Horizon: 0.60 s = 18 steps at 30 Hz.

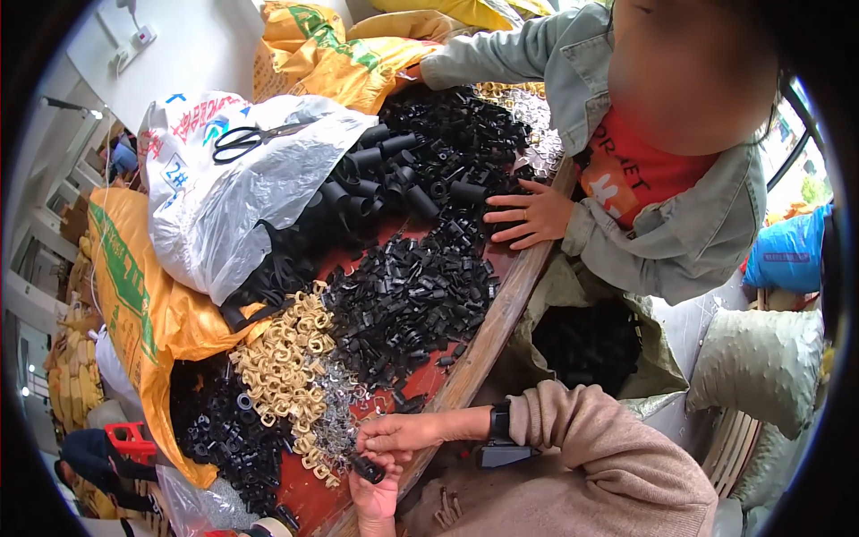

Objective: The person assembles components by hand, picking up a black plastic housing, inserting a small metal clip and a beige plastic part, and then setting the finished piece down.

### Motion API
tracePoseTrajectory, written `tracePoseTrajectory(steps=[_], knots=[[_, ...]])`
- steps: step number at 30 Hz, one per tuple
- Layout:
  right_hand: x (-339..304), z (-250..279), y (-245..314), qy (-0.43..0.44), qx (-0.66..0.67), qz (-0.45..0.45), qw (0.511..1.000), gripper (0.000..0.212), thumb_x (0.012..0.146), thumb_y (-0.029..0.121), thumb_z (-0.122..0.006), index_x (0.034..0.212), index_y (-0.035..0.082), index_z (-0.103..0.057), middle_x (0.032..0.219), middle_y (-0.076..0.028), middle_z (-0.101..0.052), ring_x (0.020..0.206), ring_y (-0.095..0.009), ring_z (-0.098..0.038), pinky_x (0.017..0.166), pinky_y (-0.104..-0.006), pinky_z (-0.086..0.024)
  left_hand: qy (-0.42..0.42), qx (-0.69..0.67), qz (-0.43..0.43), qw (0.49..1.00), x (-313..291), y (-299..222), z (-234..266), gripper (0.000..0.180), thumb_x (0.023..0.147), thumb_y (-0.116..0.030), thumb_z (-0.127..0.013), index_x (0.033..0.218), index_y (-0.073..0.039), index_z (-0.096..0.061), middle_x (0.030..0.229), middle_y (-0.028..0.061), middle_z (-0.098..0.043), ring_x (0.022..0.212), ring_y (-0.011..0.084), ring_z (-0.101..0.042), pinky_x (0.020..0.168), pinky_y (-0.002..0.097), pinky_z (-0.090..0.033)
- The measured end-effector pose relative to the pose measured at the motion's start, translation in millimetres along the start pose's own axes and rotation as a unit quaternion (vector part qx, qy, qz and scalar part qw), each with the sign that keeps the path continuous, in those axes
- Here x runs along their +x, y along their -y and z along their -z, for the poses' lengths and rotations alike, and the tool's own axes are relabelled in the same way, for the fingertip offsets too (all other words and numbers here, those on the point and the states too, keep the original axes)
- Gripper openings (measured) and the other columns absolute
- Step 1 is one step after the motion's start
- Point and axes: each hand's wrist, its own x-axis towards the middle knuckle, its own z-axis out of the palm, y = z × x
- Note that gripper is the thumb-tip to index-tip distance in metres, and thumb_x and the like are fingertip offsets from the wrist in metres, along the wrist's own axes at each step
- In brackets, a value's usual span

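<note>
My left hand is at the table's near edge, fingers curled round a short black plastic cylinder. Just above it my right hand, with a dark band on the wrist, has thumb and fingers pinched together; whatever is between them is too small to make out. Beside my hands lie small silvery metal pieces and a heap of cream-coloured ring-like parts. Small black clips or fittings are piled farther up the red tabletop, with larger black tubes behind.
Across to the right a person in a denim jacket rests a spread hand near the wooden table edge. Black scissors lie on a white plastic bag. An orange sack stands left; an open sack of black parts stands right.
</note>
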Motion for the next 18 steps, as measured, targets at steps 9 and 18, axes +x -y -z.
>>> tracePoseTrajectory(steps=[9,18], knots=[[-18,-2,79,-0.156,-0.421,0.145,0.881,0.058,0.082,0.024,-0.049,0.127,0.003,-0.019,0.058,-0.019,-0.048,0.048,-0.032,-0.049,0.046,-0.0370,-0.040,-0.033,-0.053,0.013,0.998,-5,0,11,0.053,0.067,-0.026,-0.069,0.108,-0.003,-0.044,0.101,0.0095,-0.055,0.090,0.0228,-0.055,0.078,0.0401,-0.045],[-47,-34,150,-0.073,-0.406,0.239,0.879,0.060,0.081,0.021,-0.051,0.128,0.001,-0.019,0.057,-0.013,-0.050,0.051,-0.027,-0.052,0.047,-0.0345,-0.039,-0.114,-0.021,-0.014,0.993,2,-4,-25,0.049,0.069,-0.023,-0.066,0.109,-0.005,-0.043,0.102,0.0127,-0.054,0.088,0.0242,-0.056,0.084,0.0434,-0.042]])
